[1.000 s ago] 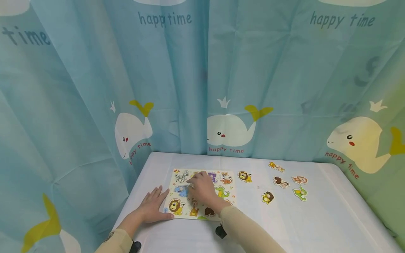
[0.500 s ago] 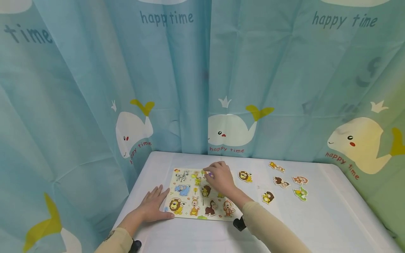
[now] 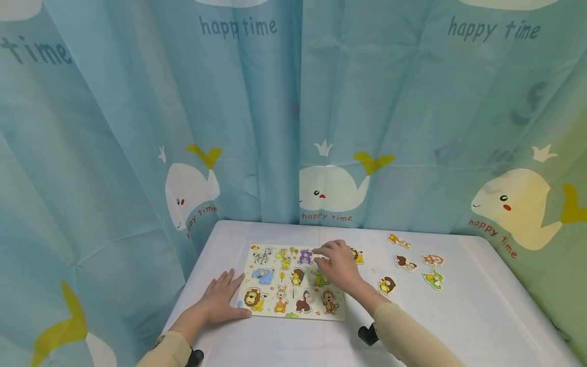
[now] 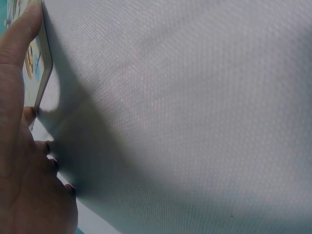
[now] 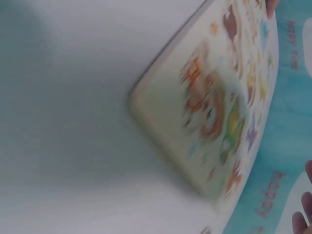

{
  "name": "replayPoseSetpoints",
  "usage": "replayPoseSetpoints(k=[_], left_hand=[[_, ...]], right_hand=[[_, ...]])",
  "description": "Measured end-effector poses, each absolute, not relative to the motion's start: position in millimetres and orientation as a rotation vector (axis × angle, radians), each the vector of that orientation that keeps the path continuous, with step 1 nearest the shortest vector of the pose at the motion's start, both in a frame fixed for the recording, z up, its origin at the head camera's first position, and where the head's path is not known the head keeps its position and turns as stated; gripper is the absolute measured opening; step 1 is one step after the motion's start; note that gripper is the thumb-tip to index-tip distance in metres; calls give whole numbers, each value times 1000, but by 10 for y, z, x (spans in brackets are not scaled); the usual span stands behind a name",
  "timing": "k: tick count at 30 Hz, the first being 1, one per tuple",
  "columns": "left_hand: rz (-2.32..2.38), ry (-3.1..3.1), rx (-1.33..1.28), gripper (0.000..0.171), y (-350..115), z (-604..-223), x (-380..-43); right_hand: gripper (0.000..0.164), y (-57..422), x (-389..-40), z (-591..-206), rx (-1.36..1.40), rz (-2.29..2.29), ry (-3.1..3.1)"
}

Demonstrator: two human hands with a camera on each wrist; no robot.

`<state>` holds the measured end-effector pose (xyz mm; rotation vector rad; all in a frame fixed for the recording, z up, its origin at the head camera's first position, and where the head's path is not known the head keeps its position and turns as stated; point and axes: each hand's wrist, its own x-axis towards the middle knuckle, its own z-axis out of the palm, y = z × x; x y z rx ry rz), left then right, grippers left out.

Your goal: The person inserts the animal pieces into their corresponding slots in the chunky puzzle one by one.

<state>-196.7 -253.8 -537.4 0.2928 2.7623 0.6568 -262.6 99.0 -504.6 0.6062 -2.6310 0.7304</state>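
Observation:
A cream puzzle board (image 3: pixel 332 317) printed with rows of animals lies on the table. My left hand (image 3: pixel 220 300) lies flat with its fingers spread at the board's left side; in the left wrist view its thumb (image 4: pixel 22 34) rests on the board's edge. Over the upper right part of the board hovers my right hand (image 3: pixel 340 265), fingers loosely bent, nothing seen in them. It hides the tiger picture and part of the crocodile picture (image 3: pixel 321 277). Beside it, a loose lion piece (image 3: pixel 358 256) is partly covered. The right wrist view is blurred, with separate fingertips (image 5: pixel 307 204) at its edge.
Right of the board lie a hedgehog piece (image 3: pixel 387 285), an ape piece (image 3: pixel 405 263), a monkey piece (image 3: pixel 432 260), a green crocodile piece (image 3: pixel 433 280) and an orange animal piece (image 3: pixel 399 240). A blue whale-print curtain (image 3: pixel 257 127) hangs behind the white table (image 3: pixel 481 306).
My right hand has moved rightward across the board, from the middle, past the purple hippo, to the upper right. The left hand and the loose pieces have stayed in place.

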Motion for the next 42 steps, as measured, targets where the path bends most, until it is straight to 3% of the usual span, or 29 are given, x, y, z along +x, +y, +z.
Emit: replayPoseSetpoints(k=[21, 42], left_hand=[[600, 2770, 256, 112, -2539, -5374, -1970], [606, 2769, 272, 113, -2541, -5396, -1978]], right_hand=[[22, 2417, -2379, -5168, 254, 642, -2745], [20, 2764, -2178, -5304, 211, 569, -2774]])
